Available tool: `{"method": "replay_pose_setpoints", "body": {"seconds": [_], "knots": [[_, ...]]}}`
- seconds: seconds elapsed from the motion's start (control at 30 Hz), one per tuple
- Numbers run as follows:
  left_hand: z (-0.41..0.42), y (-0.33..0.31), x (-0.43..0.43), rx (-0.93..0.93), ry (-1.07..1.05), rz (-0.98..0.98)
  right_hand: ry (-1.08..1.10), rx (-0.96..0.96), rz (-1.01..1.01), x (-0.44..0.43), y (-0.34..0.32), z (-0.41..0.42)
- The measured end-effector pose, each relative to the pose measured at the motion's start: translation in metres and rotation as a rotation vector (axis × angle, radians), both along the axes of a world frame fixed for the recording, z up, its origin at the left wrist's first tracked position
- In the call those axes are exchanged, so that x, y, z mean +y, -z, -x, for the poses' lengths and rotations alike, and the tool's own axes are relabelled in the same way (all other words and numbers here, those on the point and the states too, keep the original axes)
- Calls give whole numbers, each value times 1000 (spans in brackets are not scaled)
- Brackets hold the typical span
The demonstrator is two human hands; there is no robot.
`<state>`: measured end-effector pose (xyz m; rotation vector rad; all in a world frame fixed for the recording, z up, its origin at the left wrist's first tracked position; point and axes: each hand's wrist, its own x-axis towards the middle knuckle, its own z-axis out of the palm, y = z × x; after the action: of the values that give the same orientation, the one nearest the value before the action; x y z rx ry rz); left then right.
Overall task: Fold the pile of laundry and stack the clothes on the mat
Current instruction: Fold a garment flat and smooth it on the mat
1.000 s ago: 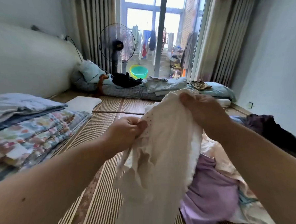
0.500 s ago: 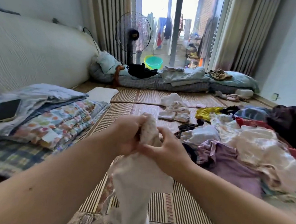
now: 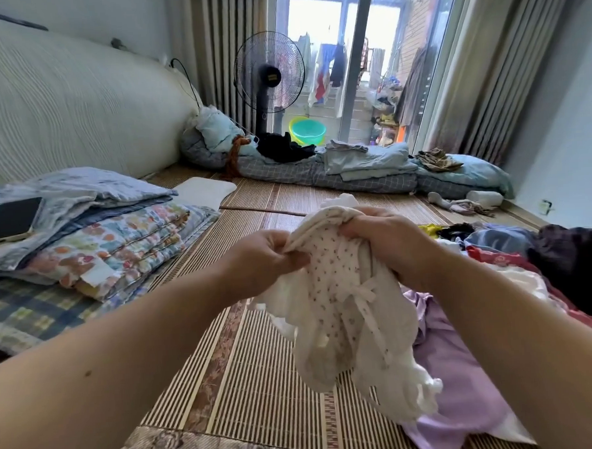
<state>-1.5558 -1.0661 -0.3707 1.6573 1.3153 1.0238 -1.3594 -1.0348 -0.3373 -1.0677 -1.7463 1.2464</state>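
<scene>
You held both forearms out over the striped bamboo mat (image 3: 262,391). Your left hand (image 3: 259,264) pinched and your right hand (image 3: 391,243) gripped the small white dotted cotton garment (image 3: 343,307), hanging beside the heap of mixed unfolded laundry (image 3: 516,261).

Phone (image 3: 9,220) on folded bedding (image 3: 117,240) left, laundry pile (image 3: 529,256) right of mat (image 3: 262,391)

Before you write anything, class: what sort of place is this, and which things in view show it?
Probably a bedroom or living room in a home: folded quilts beside a woven floor mat, a standing fan, and a balcony door with washing hung outside.
</scene>
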Motion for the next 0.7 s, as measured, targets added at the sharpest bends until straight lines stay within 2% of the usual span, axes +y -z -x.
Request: {"method": "replay_pose_setpoints", "body": {"seconds": [0.07,0.13,0.3,0.37,0.43,0.53,0.6,0.63,0.7], "knots": [[3,-1,5,-83,-5,-18,30,-202,-93,1,-7,-11],[10,-4,11,-147,-12,-52,35,-540,-283,2,-13,-22],[30,-9,20,145,-81,-125,90,-1101,-504,10,-15,-44],[38,-11,22,282,-100,-140,159,-1196,-557,12,-15,-47],[48,-14,21,308,-105,-101,227,-1147,-546,12,-18,-55],[60,-17,15,314,-44,74,229,-781,-440,13,-20,-60],[59,-22,7,343,92,219,169,-564,-421,6,-24,-48],[53,-24,3,316,160,255,127,-504,-421,2,-27,-39],[29,-33,-4,223,263,199,40,-474,-451,-4,-33,-21]]}}
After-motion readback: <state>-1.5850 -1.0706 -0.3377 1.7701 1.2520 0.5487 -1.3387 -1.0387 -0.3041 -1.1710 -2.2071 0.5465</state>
